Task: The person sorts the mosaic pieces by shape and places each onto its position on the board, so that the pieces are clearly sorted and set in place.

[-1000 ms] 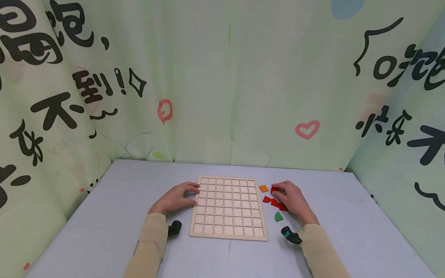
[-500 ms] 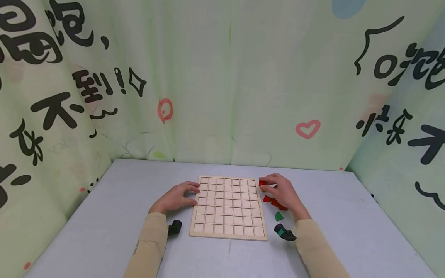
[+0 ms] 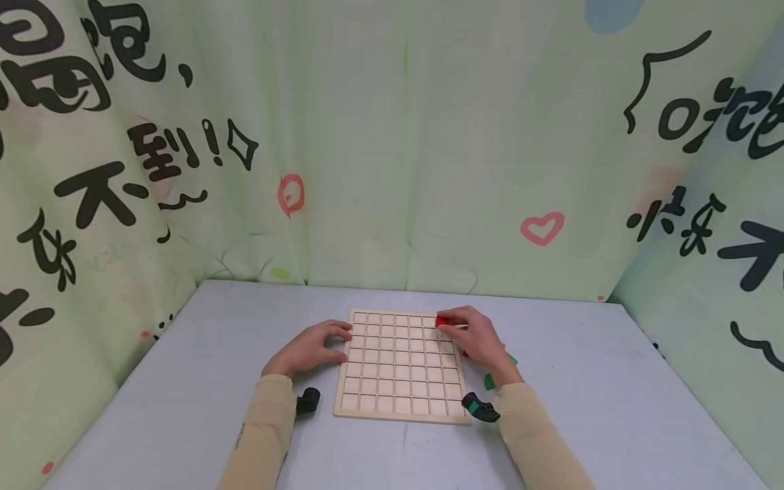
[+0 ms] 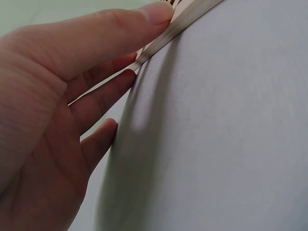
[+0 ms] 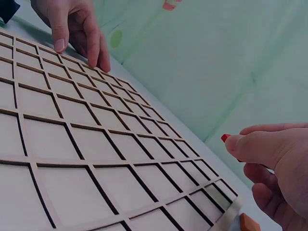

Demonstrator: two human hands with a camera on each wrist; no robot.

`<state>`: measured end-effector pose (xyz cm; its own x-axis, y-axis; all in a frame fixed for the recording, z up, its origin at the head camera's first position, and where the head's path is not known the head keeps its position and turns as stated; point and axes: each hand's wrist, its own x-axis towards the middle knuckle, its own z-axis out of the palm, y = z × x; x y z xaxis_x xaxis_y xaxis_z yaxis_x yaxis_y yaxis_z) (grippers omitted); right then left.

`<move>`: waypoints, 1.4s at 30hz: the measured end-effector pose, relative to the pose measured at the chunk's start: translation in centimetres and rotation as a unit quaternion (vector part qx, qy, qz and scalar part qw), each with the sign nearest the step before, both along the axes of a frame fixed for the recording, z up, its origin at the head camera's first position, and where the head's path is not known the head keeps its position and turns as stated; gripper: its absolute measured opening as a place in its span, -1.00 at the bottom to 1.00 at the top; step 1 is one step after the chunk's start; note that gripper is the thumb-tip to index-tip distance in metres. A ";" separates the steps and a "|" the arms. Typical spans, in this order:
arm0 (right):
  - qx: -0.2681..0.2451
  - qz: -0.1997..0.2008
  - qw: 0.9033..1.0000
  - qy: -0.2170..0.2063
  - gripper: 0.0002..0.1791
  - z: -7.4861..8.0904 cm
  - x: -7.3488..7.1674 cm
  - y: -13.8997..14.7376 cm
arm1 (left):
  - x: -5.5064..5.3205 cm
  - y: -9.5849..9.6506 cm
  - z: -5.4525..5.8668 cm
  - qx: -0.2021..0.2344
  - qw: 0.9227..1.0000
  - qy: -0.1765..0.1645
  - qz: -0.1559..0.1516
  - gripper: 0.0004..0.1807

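Observation:
A wooden grid board (image 3: 392, 367) with raised dividers lies flat on the table. Over its far right corner my right hand (image 3: 474, 333) pinches a small red piece (image 3: 441, 321) between thumb and fingertips; in the right wrist view just a tip of that red piece (image 5: 224, 137) shows. My left hand (image 3: 314, 347) rests at the board's left edge, fingers spread and fairly straight. The left wrist view has the left thumb (image 4: 156, 13) on the board's rim and fingertips against its side. An orange piece (image 5: 249, 223) lies just off the board's corner, below my right hand.
Right of the board, a green piece (image 3: 489, 382) lies near my right wrist, and another green bit (image 3: 512, 358) shows beyond it. Other red pieces are mostly hidden by the hand. A printed curtain (image 3: 392, 170) hangs behind and beside the white table (image 3: 202, 354).
My right hand has carried the red piece leftward from the loose pieces, past the orange one, to above the board's far right corner. The left hand has stayed put.

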<state>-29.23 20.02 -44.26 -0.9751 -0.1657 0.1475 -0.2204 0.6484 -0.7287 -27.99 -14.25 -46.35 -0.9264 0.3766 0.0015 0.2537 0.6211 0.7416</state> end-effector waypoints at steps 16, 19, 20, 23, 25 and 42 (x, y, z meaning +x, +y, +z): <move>0.008 0.043 0.999 0.015 -0.69 -0.1 -0.3 -5.1 | 0.1 -0.2 0.4 0.000 1.000 0.007 -0.007 -0.59; 0.015 0.050 0.999 0.011 -0.70 -0.2 -0.2 -6.0 | 0.1 -0.2 0.4 0.002 1.000 0.006 -0.007 -0.60; 0.021 0.054 0.998 0.012 -0.71 -0.3 -0.2 -6.3 | 0.1 -0.2 0.4 0.002 1.000 0.006 -0.007 -0.60; 0.031 0.074 0.997 0.014 -0.74 -0.5 0.0 -7.0 | 0.1 -0.1 0.4 0.000 1.000 0.003 -0.004 -0.61; 0.036 0.089 0.995 0.013 -0.75 -0.7 -0.1 -7.4 | 0.1 -0.1 0.4 -0.003 1.000 0.001 -0.003 -0.61; 0.071 0.112 0.991 0.016 -0.79 -1.3 0.1 -9.0 | 0.1 0.0 0.4 -0.004 1.000 -0.001 -0.008 -0.63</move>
<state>-29.13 10.98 -45.59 -0.9068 -0.3988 0.1368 -0.3914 0.6757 -0.6247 -27.86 -14.26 -45.94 -0.9206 0.3906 -0.0030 0.2620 0.6233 0.7367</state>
